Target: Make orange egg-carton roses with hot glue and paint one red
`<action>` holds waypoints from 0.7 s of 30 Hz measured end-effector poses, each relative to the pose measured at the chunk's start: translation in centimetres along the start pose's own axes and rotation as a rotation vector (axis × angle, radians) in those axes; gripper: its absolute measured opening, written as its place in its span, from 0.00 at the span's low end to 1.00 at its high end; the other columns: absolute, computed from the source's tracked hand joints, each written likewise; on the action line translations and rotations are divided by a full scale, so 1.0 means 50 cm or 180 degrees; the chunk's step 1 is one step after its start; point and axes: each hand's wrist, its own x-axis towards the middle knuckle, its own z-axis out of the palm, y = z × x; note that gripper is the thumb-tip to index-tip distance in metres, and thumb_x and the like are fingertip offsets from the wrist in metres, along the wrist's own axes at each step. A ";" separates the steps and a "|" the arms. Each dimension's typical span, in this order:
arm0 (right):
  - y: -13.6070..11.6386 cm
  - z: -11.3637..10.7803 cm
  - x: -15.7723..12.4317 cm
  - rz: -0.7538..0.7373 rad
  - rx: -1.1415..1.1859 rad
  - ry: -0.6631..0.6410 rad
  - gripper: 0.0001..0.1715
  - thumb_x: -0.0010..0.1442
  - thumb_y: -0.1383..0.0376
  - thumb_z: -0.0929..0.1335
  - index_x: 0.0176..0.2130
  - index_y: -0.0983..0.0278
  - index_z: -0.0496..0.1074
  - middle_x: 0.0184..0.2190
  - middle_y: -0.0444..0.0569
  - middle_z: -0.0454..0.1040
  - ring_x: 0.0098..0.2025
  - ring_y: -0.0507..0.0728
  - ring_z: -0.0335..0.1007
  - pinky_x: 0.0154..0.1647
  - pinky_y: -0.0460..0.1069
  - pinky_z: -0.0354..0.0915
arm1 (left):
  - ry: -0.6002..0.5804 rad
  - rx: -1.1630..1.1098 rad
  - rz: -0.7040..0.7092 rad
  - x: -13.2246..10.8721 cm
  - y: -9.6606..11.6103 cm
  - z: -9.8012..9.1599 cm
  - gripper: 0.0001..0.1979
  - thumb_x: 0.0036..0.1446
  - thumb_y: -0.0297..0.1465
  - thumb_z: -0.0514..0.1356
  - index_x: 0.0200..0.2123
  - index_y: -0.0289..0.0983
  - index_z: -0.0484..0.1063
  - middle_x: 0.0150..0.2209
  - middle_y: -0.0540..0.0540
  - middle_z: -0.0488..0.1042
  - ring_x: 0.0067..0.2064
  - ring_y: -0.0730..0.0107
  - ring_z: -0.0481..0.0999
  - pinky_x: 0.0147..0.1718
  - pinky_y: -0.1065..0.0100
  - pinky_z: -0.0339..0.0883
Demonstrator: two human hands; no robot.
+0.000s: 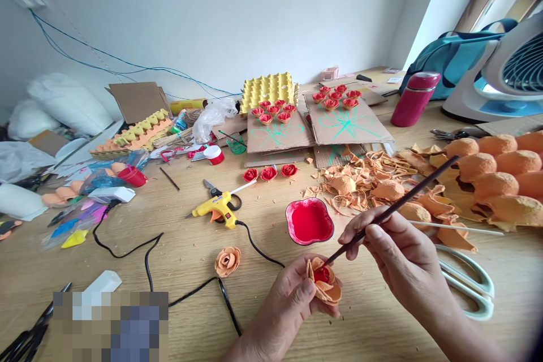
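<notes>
My left hand (292, 297) holds an orange egg-carton rose (326, 284) low in the middle of the view; its centre is painted red. My right hand (396, 251) grips a thin dark paintbrush (394, 206), whose tip touches the rose's red centre. Just behind the rose stands a small dish of red paint (309, 221). An unpainted orange rose (227, 261) lies on the wooden table (178, 243) to the left. Three red roses (268, 172) sit in a row farther back.
A yellow glue gun (217, 207) with its black cord lies left of the dish. Orange carton scraps (360, 181), egg-carton pieces (496, 172) and pale green scissors (475, 285) lie to the right. Cardboard sheets (343, 121) with red roses, a yellow egg tray (267, 90), a red bottle (413, 99) and a fan (509, 73) stand behind.
</notes>
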 end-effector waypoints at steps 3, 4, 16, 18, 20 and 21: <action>-0.005 0.003 -0.001 -0.0078 -0.0090 -0.0037 0.06 0.73 0.60 0.69 0.45 0.56 0.78 0.36 0.46 0.81 0.34 0.52 0.79 0.35 0.45 0.76 | 0.0002 0.0017 -0.0007 0.000 0.001 0.000 0.25 0.58 0.47 0.72 0.51 0.36 0.79 0.42 0.42 0.79 0.38 0.71 0.77 0.39 0.68 0.74; -0.006 0.004 -0.001 -0.0090 -0.0129 -0.0052 0.06 0.73 0.60 0.69 0.45 0.56 0.78 0.36 0.46 0.81 0.34 0.52 0.79 0.35 0.45 0.76 | 0.0002 0.0025 -0.0015 0.000 0.001 0.001 0.25 0.58 0.47 0.73 0.51 0.36 0.79 0.42 0.42 0.79 0.38 0.71 0.77 0.39 0.68 0.74; -0.019 0.012 -0.001 -0.0480 -0.0624 -0.0026 0.07 0.73 0.61 0.69 0.45 0.56 0.79 0.35 0.45 0.81 0.32 0.50 0.77 0.37 0.43 0.77 | 0.0098 0.0082 -0.0061 0.001 0.005 0.004 0.26 0.57 0.47 0.73 0.50 0.34 0.78 0.40 0.42 0.79 0.38 0.71 0.76 0.39 0.68 0.74; -0.022 0.010 -0.003 -0.0524 -0.0699 0.0013 0.07 0.72 0.61 0.69 0.44 0.56 0.79 0.34 0.46 0.81 0.31 0.51 0.77 0.36 0.44 0.77 | 0.0113 0.0080 -0.0061 0.002 0.007 0.006 0.26 0.57 0.47 0.73 0.49 0.34 0.78 0.40 0.43 0.79 0.37 0.72 0.76 0.39 0.68 0.74; -0.024 0.009 -0.004 -0.0553 -0.0686 0.0094 0.07 0.72 0.61 0.70 0.43 0.57 0.80 0.34 0.47 0.81 0.30 0.52 0.77 0.35 0.45 0.77 | 0.0124 0.0085 -0.0065 0.002 0.007 0.006 0.26 0.57 0.47 0.74 0.49 0.35 0.78 0.40 0.43 0.78 0.37 0.72 0.76 0.39 0.68 0.73; -0.024 0.008 -0.003 -0.0552 -0.0653 0.0136 0.07 0.72 0.61 0.70 0.43 0.57 0.80 0.34 0.47 0.81 0.30 0.52 0.77 0.35 0.45 0.77 | 0.0131 0.0084 -0.0068 0.002 0.007 0.005 0.25 0.57 0.47 0.74 0.48 0.35 0.78 0.40 0.43 0.78 0.37 0.72 0.75 0.39 0.68 0.73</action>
